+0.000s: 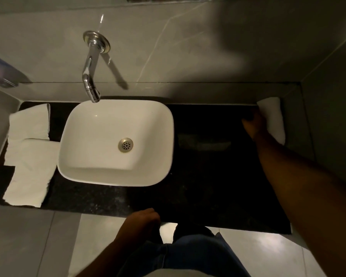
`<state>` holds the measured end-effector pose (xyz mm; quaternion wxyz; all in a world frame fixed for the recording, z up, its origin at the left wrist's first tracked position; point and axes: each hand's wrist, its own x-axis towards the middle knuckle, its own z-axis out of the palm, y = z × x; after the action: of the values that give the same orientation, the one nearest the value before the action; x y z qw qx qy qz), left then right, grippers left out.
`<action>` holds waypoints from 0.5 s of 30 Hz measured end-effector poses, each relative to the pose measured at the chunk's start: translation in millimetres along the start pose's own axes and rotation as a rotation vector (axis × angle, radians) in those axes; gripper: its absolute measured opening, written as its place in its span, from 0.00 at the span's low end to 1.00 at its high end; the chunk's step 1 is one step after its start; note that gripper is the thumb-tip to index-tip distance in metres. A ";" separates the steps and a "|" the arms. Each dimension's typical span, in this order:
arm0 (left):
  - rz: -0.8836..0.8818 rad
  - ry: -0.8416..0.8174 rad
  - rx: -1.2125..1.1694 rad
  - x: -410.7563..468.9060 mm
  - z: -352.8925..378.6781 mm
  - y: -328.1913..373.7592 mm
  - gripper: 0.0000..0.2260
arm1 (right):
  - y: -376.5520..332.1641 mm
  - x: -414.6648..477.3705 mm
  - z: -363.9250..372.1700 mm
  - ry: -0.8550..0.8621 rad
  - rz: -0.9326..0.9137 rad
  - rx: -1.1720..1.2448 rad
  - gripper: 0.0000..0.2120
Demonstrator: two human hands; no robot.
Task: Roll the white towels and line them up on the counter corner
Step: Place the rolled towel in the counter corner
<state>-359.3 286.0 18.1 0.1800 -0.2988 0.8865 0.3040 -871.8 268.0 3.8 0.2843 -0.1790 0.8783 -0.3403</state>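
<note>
A rolled white towel lies in the far right corner of the black counter, against the side wall. My right hand rests on the roll's left side, fingers curled onto it. Two flat folded white towels lie left of the sink: one towel at the back, another towel nearer me, overlapping it. My left hand hangs at the counter's front edge, loosely curled and holding nothing.
A white basin sits on the counter's left half under a chrome wall tap. Grey tiled walls close in the back and right side. A soap dispenser juts from the left wall. Grey floor tiles lie below.
</note>
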 end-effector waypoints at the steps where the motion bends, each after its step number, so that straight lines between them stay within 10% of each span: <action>1: 0.004 0.004 0.020 2.0 -1.6 0.7 0.08 | 3.4 -3.7 0.8 0.014 0.011 0.010 0.22; 15: -0.634 0.397 -0.096 -65.5 -82.2 -131.9 0.07 | -81.3 -132.3 120.6 0.153 -0.427 -0.002 0.15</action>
<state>-236.7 176.4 55.6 0.0755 -0.6196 0.7523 0.2107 -684.7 218.1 37.4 0.1383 -0.3346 0.8398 -0.4046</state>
